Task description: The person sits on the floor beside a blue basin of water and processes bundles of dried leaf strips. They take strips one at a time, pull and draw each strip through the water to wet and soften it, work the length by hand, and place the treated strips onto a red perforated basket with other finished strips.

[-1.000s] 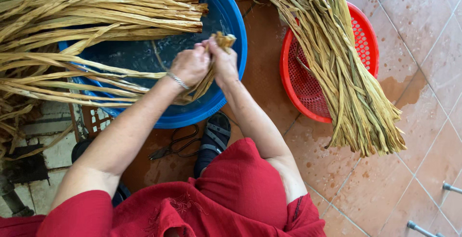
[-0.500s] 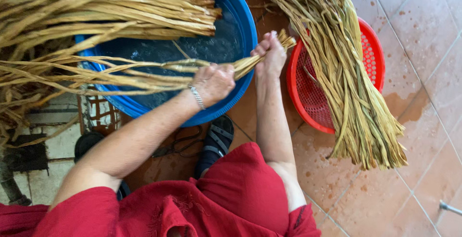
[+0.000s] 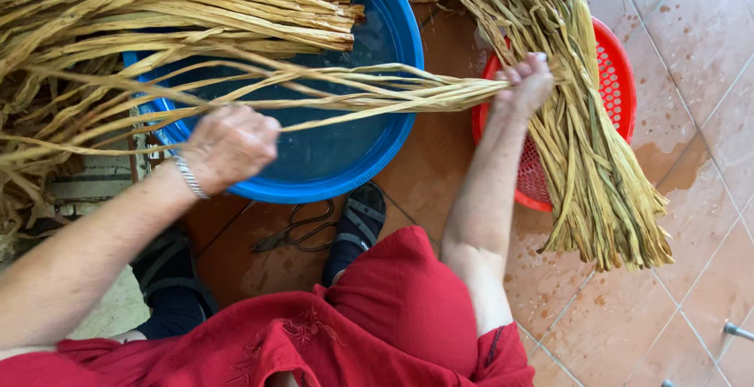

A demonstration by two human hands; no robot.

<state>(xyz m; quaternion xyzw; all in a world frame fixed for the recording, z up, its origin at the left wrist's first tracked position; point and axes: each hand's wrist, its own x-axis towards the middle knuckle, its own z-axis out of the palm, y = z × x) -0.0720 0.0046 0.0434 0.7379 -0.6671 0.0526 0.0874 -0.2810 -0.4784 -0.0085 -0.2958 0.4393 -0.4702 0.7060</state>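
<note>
Right hand: grip closed around the butt end of a thin bunch of long tan dried leaf strips, held just over the rim of the round red perforated plastic basket. Left hand: grip curled narrow on the same strips further along, over the near edge of the wide round blue plastic basin; thin silver bracelet on that wrist. Bunch stretched almost level between the two hands, spanning the dark water in the basin, loose ends trailing off to the left.

Beyond the left hand: large heap of pale dried strips lying across the far side of the basin and spilling over its left rim. Beyond the right hand: thick greenish-tan sheaf of strips lying across the red basket, ends fanned onto the reddish tiled floor, wet in patches around the basket.

Below the basin: pair of dark metal scissors flat on the floor, just beside a foot in a black strapped sandal. Red garment in the near foreground.
</note>
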